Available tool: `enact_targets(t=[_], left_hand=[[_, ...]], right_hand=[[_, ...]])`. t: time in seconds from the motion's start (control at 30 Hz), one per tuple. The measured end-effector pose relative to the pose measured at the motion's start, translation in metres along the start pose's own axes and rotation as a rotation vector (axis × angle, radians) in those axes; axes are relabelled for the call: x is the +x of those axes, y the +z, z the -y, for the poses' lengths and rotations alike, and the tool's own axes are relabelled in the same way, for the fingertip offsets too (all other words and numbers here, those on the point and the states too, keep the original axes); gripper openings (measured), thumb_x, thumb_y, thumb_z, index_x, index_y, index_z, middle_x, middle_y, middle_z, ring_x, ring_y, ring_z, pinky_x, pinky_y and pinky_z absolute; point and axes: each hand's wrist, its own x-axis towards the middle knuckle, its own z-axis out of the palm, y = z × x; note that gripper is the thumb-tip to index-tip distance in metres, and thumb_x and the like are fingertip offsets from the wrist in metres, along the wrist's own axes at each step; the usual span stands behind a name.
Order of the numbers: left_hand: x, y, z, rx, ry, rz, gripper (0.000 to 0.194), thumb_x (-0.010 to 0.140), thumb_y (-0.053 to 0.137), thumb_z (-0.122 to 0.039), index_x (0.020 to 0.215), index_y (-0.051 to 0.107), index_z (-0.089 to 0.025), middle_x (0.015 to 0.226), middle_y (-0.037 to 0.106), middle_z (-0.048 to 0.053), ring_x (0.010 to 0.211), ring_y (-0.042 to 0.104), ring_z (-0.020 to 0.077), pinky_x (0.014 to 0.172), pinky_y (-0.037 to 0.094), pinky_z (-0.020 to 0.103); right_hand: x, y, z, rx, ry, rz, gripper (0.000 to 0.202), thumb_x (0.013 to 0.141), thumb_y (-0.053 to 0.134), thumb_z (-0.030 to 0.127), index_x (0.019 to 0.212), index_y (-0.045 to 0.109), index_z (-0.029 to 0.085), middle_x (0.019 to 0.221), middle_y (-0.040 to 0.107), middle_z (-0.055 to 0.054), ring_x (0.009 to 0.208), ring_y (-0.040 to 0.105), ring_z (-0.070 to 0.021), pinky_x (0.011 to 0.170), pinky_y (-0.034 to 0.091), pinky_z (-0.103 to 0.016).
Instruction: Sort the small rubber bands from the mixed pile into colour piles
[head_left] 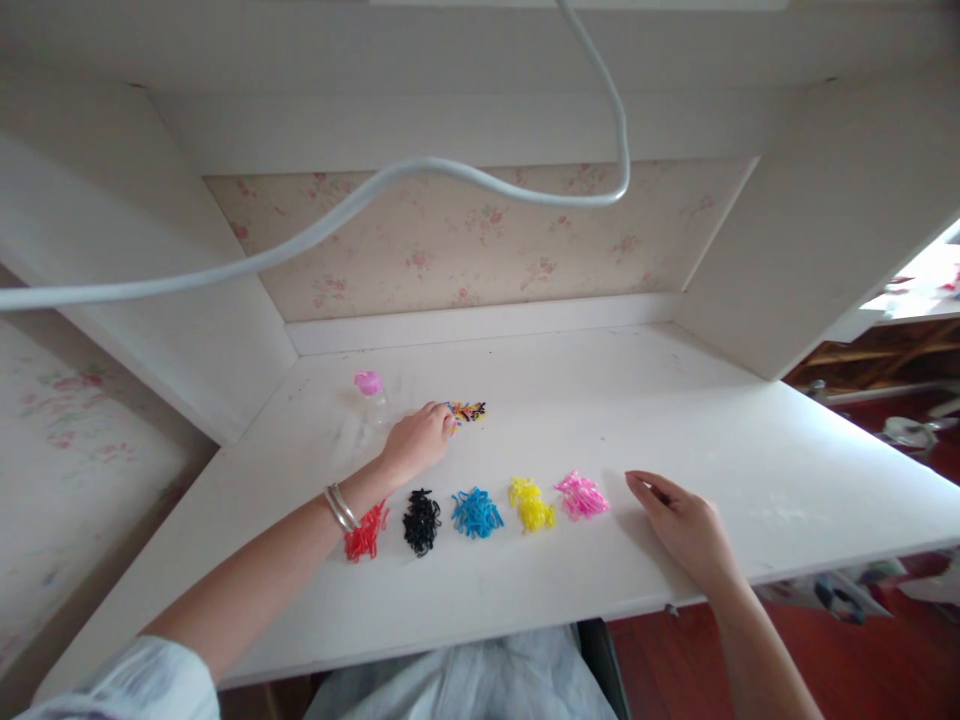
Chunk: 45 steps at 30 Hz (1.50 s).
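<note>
My left hand (420,440), with a silver bangle at the wrist, reaches to a small pile of mixed-colour rubber bands (469,411). Its fingers are curled together at the pile's left side, and what they pinch is hidden. Just right of the pink rubber bands (581,496), my right hand (686,530) has thumb and fingertips together; anything between them is too small to see. Yellow (532,505), blue (477,513) and black rubber bands (421,522) lie in separate heaps along a row. Red rubber bands (365,533) end the row, partly covered by my left forearm.
Behind my left hand stands a clear container with a pink top (368,382). A white cable (435,165) crosses high in front. Side panels and a floral back wall (480,240) enclose the white desk (525,590); its front edge is close to my lap.
</note>
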Motion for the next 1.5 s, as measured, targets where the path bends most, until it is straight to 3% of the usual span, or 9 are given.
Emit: enact_targets(t=[0.13, 0.27, 0.47, 0.6, 0.7, 0.97, 1.2, 1.33, 1.5], left_hand=[[0.003, 0.000, -0.029, -0.090, 0.163, 0.017, 0.028, 0.093, 0.036, -0.030, 0.095, 0.063, -0.021, 0.104, 0.064, 0.005, 0.097, 0.059, 0.0166, 0.085, 0.044, 0.028], [0.005, 0.010, -0.068, -0.164, 0.313, 0.080, 0.026, 0.090, 0.042, -0.031, 0.091, 0.067, -0.023, 0.097, 0.067, 0.002, 0.088, 0.061, 0.0140, 0.081, 0.046, 0.024], [0.006, 0.034, -0.115, -0.167, 0.397, 0.147, 0.028, 0.087, 0.044, -0.035, 0.089, 0.070, -0.026, 0.097, 0.068, 0.003, 0.084, 0.064, 0.0174, 0.073, 0.048, 0.028], [0.010, 0.044, -0.128, -0.148, 0.403, 0.191, 0.031, 0.085, 0.044, -0.037, 0.082, 0.073, -0.025, 0.091, 0.069, 0.006, 0.082, 0.065, 0.0190, 0.073, 0.048, 0.030], [0.011, 0.042, -0.125, -0.147, 0.409, 0.208, 0.028, 0.082, 0.048, -0.036, 0.076, 0.073, -0.026, 0.088, 0.070, 0.005, 0.081, 0.065, 0.0189, 0.072, 0.048, 0.029], [0.001, -0.002, -0.074, -0.206, 0.356, 0.071, 0.030, 0.088, 0.042, -0.029, 0.083, 0.070, -0.023, 0.091, 0.068, 0.004, 0.084, 0.061, 0.0165, 0.078, 0.046, 0.027], [-0.058, -0.041, 0.008, -0.384, 0.141, -0.102, 0.032, 0.093, 0.033, -0.034, 0.099, 0.061, -0.020, 0.098, 0.065, 0.005, 0.089, 0.059, 0.0162, 0.082, 0.046, 0.029], [-0.105, -0.038, 0.062, -0.481, -0.113, -0.100, 0.035, 0.091, 0.033, -0.042, 0.090, 0.060, -0.020, 0.092, 0.066, 0.004, 0.088, 0.061, 0.0184, 0.082, 0.047, 0.030], [-0.154, -0.014, 0.115, -0.562, -0.402, -0.086, 0.040, 0.085, 0.043, -0.052, 0.094, 0.064, -0.020, 0.099, 0.069, 0.005, 0.096, 0.062, 0.0220, 0.088, 0.046, 0.032]], right_hand=[[0.000, 0.001, 0.001, 0.019, -0.012, -0.009, 0.047, 0.079, 0.047, 0.058, 0.094, 0.074, 0.022, 0.062, 0.068, -0.001, 0.054, 0.060, -0.0162, 0.052, 0.043, -0.024], [-0.001, 0.001, 0.001, 0.021, -0.011, -0.009, 0.047, 0.079, 0.047, 0.058, 0.093, 0.073, 0.022, 0.065, 0.069, -0.002, 0.056, 0.060, -0.0163, 0.053, 0.043, -0.024], [-0.001, 0.002, -0.002, 0.034, -0.019, 0.009, 0.046, 0.081, 0.047, 0.058, 0.097, 0.072, 0.022, 0.069, 0.070, -0.002, 0.064, 0.063, -0.0178, 0.058, 0.044, -0.025], [0.000, 0.004, -0.006, 0.052, -0.027, -0.002, 0.047, 0.080, 0.047, 0.056, 0.097, 0.072, 0.021, 0.073, 0.071, -0.004, 0.066, 0.064, -0.0186, 0.059, 0.046, -0.025], [0.000, 0.005, -0.008, 0.064, -0.027, -0.007, 0.045, 0.080, 0.048, 0.056, 0.097, 0.072, 0.021, 0.077, 0.072, -0.004, 0.069, 0.065, -0.0191, 0.060, 0.047, -0.025], [-0.001, 0.003, -0.004, 0.037, 0.005, 0.027, 0.043, 0.080, 0.049, 0.055, 0.096, 0.072, 0.023, 0.074, 0.072, -0.003, 0.069, 0.064, -0.0191, 0.060, 0.046, -0.026], [0.012, 0.007, -0.003, 0.056, -0.008, 0.035, 0.044, 0.078, 0.051, 0.057, 0.094, 0.072, 0.022, 0.083, 0.072, -0.003, 0.072, 0.064, -0.0191, 0.063, 0.047, -0.026], [0.024, 0.012, 0.038, -0.021, -0.092, 0.133, 0.044, 0.080, 0.048, 0.055, 0.092, 0.073, 0.021, 0.065, 0.069, 0.000, 0.056, 0.059, -0.0158, 0.052, 0.041, -0.024], [0.024, 0.035, 0.133, -0.124, -0.390, 0.272, 0.036, 0.085, 0.042, 0.045, 0.090, 0.072, 0.026, 0.070, 0.070, 0.000, 0.063, 0.061, -0.0142, 0.061, 0.042, -0.023]])
